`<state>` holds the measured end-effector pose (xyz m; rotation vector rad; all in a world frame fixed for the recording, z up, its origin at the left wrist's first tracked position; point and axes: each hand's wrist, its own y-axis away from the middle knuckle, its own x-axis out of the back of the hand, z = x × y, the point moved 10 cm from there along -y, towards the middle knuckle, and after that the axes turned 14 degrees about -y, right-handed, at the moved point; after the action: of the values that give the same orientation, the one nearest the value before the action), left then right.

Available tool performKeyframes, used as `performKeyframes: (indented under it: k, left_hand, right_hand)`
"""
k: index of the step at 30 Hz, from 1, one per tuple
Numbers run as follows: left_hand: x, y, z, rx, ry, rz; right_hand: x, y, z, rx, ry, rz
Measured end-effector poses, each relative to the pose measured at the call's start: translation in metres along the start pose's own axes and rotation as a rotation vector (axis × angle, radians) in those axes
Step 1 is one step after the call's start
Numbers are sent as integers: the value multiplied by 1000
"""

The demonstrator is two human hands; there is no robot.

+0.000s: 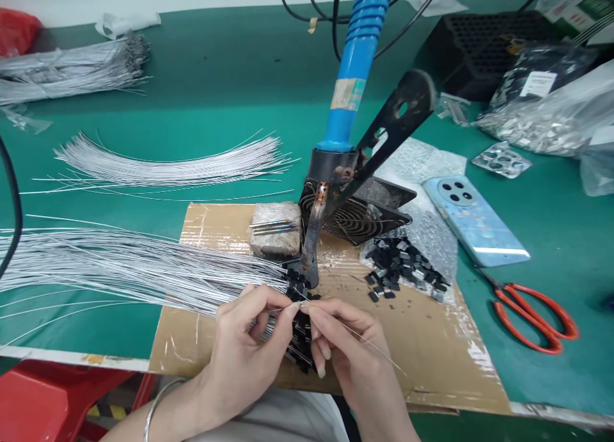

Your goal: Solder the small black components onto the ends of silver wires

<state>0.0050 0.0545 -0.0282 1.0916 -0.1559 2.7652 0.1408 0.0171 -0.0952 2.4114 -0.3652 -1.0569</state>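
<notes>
My left hand point(249, 343) pinches a thin wire between thumb and forefinger above the cardboard. Close against it, fingertips nearly touching, my right hand point(357, 349) also pinches with thumb and forefinger. From the right fingers a fine wire point(378, 347) runs out to the lower right. What exactly lies between the fingertips is too small to make out. Behind and under the hands lies a bundle of thin grey-white wires point(201, 269), with small black pieces point(301, 330) at their right ends. Just beyond the fingers, a blue-handled soldering iron point(352, 64) points downward in a stand.
A cardboard sheet point(432, 352) covers the front of the green table. On it are a pale block point(275, 234) with metal rods, a black fan point(352, 218) and loose black pieces point(403, 263). Rightward lie a phone point(480, 224) and red-handled scissors point(532, 317). More wires point(177, 164) lie behind.
</notes>
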Motion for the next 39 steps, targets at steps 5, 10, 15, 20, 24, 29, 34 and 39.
performKeyframes:
  k: [5, 10, 15, 20, 24, 29, 34, 39]
  left_hand:
    - [1, 1, 0, -11, -12, 18]
    - [2, 2, 0, -2, -1, 48]
    - [1, 2, -2, 37, 42, 62]
    - [-7, 2, -12, 125, 137, 6]
    - [-8, -3, -20, 202, 203, -14]
    - [-4, -8, -22, 247, 285, -26]
    - [2, -10, -18, 216, 283, -1]
    - [5, -12, -16, 201, 332, 14]
  right_hand:
    - [3, -4, 6, 47, -34, -67]
    - [5, -4, 8, 99, -84, -78]
    - [3, -3, 15, 91, -108, -84]
    - [3, -3, 18, 100, -82, -77]
    - [22, 4, -23, 313, 141, -67]
    - [87, 35, -112, 828, 896, 562]
    - [94, 16, -116, 804, 1190, 543]
    - [95, 17, -110, 798, 1164, 523]
